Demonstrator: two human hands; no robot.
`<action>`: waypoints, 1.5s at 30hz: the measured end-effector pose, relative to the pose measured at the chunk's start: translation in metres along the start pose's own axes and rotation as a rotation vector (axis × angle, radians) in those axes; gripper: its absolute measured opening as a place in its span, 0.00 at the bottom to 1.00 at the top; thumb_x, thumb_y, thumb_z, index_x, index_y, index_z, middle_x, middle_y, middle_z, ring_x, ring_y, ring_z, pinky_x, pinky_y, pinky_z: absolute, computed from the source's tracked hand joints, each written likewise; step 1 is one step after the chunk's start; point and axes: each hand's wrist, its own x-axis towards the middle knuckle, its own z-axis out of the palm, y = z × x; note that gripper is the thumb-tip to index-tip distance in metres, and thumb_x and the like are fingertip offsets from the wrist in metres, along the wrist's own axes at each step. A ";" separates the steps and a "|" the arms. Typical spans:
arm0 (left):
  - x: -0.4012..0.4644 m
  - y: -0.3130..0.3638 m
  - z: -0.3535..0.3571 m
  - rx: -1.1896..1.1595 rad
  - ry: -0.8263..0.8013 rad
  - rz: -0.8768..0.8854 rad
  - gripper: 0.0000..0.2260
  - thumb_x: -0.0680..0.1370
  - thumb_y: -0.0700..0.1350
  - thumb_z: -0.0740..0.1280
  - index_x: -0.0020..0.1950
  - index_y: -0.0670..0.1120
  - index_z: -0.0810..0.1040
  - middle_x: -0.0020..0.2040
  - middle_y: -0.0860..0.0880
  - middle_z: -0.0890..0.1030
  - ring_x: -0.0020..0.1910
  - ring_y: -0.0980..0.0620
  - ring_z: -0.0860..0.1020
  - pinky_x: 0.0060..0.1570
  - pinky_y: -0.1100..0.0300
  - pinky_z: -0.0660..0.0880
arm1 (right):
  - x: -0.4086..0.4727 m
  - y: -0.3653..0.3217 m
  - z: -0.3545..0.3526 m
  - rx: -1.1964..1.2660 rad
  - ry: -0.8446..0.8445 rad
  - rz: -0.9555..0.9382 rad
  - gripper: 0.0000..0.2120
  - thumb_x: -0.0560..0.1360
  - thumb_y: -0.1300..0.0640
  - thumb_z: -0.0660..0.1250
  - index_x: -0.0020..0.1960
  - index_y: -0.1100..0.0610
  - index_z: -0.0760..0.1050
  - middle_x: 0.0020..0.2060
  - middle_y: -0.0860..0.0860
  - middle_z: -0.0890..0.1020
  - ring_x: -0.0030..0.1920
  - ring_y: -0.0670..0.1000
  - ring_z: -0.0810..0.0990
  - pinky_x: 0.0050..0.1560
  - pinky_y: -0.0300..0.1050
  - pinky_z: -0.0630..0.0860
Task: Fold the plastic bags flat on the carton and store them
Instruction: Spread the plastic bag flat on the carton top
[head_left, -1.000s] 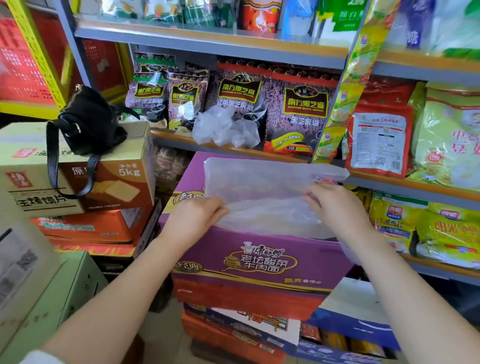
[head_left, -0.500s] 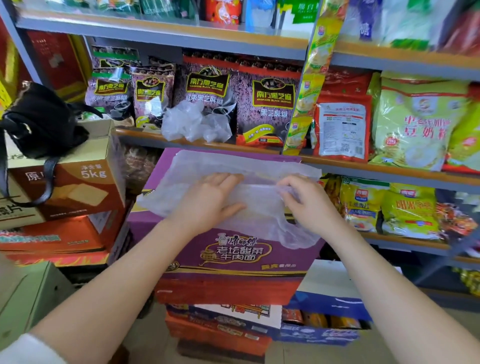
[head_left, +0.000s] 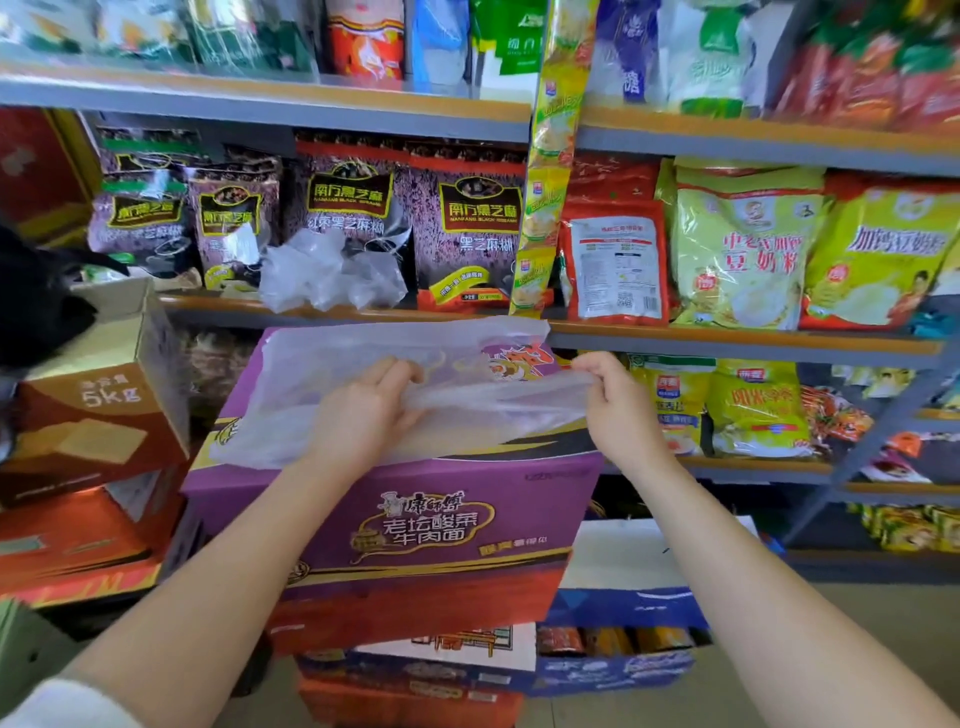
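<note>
Two hands work one translucent plastic bag (head_left: 415, 364) spread on top of the purple carton (head_left: 415, 519): the left hand (head_left: 363, 410) pinches a gathered ridge near the bag's middle, and the right hand (head_left: 618, 410) has its grip pinched on the same ridge at the carton's right edge. Judged step: first lengthwise fold, crease being drawn taut; next move likely calls for laying the fold down and pressing it flat. Bag's long axis runs left-right across the carton, far edge toward the shelf (head_left: 727, 338), where a crumpled bag (head_left: 332, 273) sits.
</note>
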 end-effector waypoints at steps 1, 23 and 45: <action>-0.003 -0.001 0.000 -0.031 -0.007 -0.010 0.11 0.70 0.54 0.59 0.47 0.48 0.67 0.34 0.44 0.77 0.29 0.45 0.78 0.24 0.59 0.72 | 0.004 0.002 0.002 0.076 0.001 0.047 0.18 0.78 0.68 0.52 0.62 0.56 0.71 0.50 0.50 0.76 0.44 0.51 0.73 0.40 0.42 0.68; -0.053 -0.057 -0.027 -0.035 -0.257 -0.275 0.16 0.69 0.33 0.61 0.55 0.41 0.78 0.51 0.42 0.78 0.50 0.41 0.77 0.51 0.49 0.75 | 0.017 0.016 0.031 -0.391 -0.017 0.130 0.27 0.70 0.61 0.61 0.69 0.57 0.65 0.70 0.56 0.66 0.70 0.59 0.63 0.69 0.52 0.59; -0.081 -0.082 -0.053 -0.052 -0.657 -0.183 0.44 0.64 0.78 0.38 0.74 0.54 0.56 0.73 0.57 0.50 0.72 0.60 0.50 0.69 0.66 0.44 | 0.000 0.000 0.043 -0.652 -0.587 -0.085 0.31 0.79 0.40 0.38 0.77 0.56 0.42 0.77 0.51 0.43 0.76 0.48 0.41 0.75 0.47 0.40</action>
